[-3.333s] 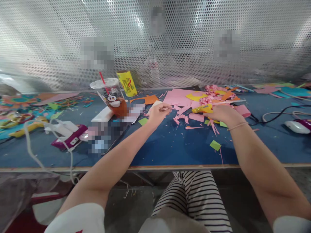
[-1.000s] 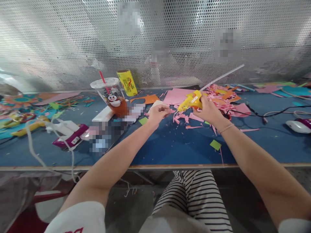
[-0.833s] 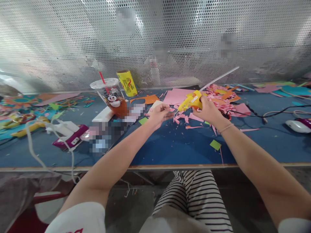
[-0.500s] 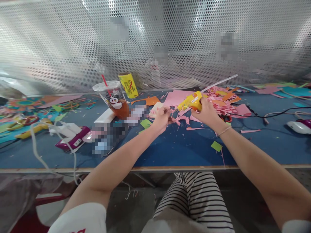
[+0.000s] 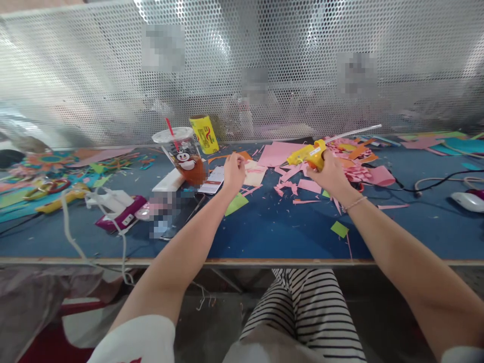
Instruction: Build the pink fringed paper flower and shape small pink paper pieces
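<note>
My right hand [image 5: 328, 170] is wrapped round a yellow hot glue gun [image 5: 304, 155], its nozzle pointing left and down. A long clear glue stick [image 5: 355, 132] sticks out of the gun's back. My left hand [image 5: 235, 170] is apart from the nozzle, over the left edge of a cream card [image 5: 255, 173] with pink marks or strips on it. Its fingers are bent together, and whatever they pinch is hidden or too small to name. Beneath the nozzle lie pink paper scraps [image 5: 287, 187], with a large pink sheet [image 5: 278, 152] behind them.
Left of my left hand stand a drink cup [image 5: 186, 159] with a red straw and a yellow box [image 5: 204, 135]. A phone [image 5: 181, 217] and a purple-and-white power strip [image 5: 123, 214] lie nearer. Curled pink paper pieces [image 5: 357, 171] are heaped at right. A perforated metal screen [image 5: 287, 75] backs the table.
My left hand has moved left, away from the nozzle and the pink scraps, to the cream card. The glue gun in my right hand has shifted slightly right.
</note>
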Action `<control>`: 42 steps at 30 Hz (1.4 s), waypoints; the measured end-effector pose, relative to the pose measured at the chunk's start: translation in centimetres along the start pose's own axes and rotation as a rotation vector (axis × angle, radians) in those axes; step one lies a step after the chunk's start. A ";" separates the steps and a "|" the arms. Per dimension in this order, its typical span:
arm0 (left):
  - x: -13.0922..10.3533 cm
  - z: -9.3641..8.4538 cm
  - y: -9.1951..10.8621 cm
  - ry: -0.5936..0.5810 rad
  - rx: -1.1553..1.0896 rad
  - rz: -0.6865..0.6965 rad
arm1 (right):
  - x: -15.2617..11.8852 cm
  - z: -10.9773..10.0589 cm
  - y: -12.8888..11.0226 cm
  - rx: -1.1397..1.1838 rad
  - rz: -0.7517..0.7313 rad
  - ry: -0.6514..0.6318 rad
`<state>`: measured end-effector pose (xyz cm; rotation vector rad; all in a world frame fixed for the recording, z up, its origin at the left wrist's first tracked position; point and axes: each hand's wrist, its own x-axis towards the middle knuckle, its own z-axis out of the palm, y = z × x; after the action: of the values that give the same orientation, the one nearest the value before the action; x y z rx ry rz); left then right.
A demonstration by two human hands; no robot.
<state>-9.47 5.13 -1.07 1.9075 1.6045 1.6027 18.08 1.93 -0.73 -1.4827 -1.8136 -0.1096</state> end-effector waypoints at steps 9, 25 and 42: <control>1.0 -1.6 -1.8 0.018 0.244 0.045 | 0.2 -0.1 0.1 -0.013 0.013 0.002; -2.8 1.7 3.4 -0.340 -0.678 -0.477 | -0.1 1.3 0.5 -0.038 -0.168 -0.010; -2.8 1.5 3.5 -0.364 -0.766 -0.520 | 0.1 1.3 0.9 -0.048 -0.170 -0.067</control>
<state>-5.69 2.20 -0.91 1.1640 0.9991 1.2764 18.17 2.95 -1.92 -1.3777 -2.0026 -0.1906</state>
